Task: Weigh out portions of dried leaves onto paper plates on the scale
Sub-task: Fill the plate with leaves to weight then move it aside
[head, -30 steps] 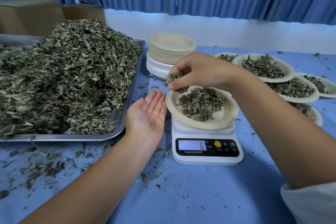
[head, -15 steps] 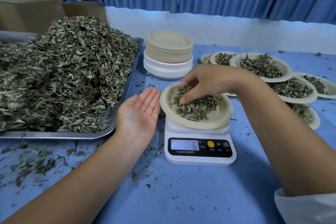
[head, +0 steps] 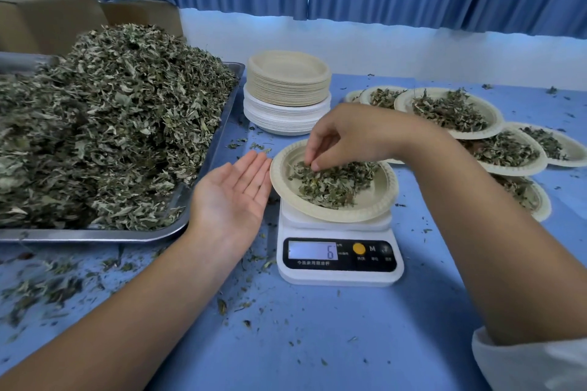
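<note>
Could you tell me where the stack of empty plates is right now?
In the head view, the stack stands centre-back on the table, just right of the tray, behind the scale.

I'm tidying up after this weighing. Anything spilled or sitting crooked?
Yes. Leaf crumbs lie scattered on the blue tablecloth, thickest in front of the metal tray. The paper plate on the scale looks slightly tilted, its rim overhanging the platform.

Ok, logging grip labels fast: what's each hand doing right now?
Left hand: open, palm up, empty, beside the paper plate.
Right hand: fingers pinching dried leaves on that plate.
</note>
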Available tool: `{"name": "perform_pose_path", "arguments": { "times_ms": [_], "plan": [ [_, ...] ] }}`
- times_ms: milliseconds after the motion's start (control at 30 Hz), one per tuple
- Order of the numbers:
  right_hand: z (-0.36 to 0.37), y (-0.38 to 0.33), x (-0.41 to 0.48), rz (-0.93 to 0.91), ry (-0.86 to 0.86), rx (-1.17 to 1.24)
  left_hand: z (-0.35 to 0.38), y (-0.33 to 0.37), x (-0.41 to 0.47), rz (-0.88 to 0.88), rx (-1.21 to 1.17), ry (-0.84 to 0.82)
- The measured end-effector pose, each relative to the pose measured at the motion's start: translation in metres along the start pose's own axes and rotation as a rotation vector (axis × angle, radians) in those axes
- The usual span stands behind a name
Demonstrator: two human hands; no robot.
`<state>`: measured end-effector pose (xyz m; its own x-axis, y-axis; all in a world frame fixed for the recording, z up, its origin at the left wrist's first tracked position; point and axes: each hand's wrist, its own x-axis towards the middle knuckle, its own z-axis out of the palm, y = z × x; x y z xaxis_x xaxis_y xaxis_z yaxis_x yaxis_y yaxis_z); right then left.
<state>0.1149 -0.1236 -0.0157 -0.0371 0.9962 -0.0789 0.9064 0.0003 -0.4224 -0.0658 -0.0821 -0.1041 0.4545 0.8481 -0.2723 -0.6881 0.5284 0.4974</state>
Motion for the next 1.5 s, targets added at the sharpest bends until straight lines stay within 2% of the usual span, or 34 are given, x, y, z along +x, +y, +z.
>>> {"name": "perform_pose_path", "arguments": {
  "times_ms": [133,333,500,1067,1367,1500],
  "plan": [
    [0.001,0.002,0.001,0.007,-0.022,0.012,0.0,0.0,0.0,-0.005,-0.001,-0.002],
    [-0.003,0.002,0.0,-0.04,0.132,0.128,0.0,0.0,0.0,-0.004,-0.004,0.001],
    [-0.002,0.001,0.001,-0.055,0.168,0.163,0.001,0.0,-0.001,-0.004,0.004,0.008],
    [-0.005,0.001,-0.003,-0.056,0.131,0.125,0.002,0.0,-0.001,-0.008,0.022,0.022],
    [-0.005,0.0,-0.007,-0.005,-0.038,0.058,0.001,-0.001,-0.001,-0.01,0.025,0.022],
    [0.003,-0.006,-0.004,-0.031,-0.034,0.067,0.001,-0.001,0.0,-0.016,0.024,0.02]
  ]
}}
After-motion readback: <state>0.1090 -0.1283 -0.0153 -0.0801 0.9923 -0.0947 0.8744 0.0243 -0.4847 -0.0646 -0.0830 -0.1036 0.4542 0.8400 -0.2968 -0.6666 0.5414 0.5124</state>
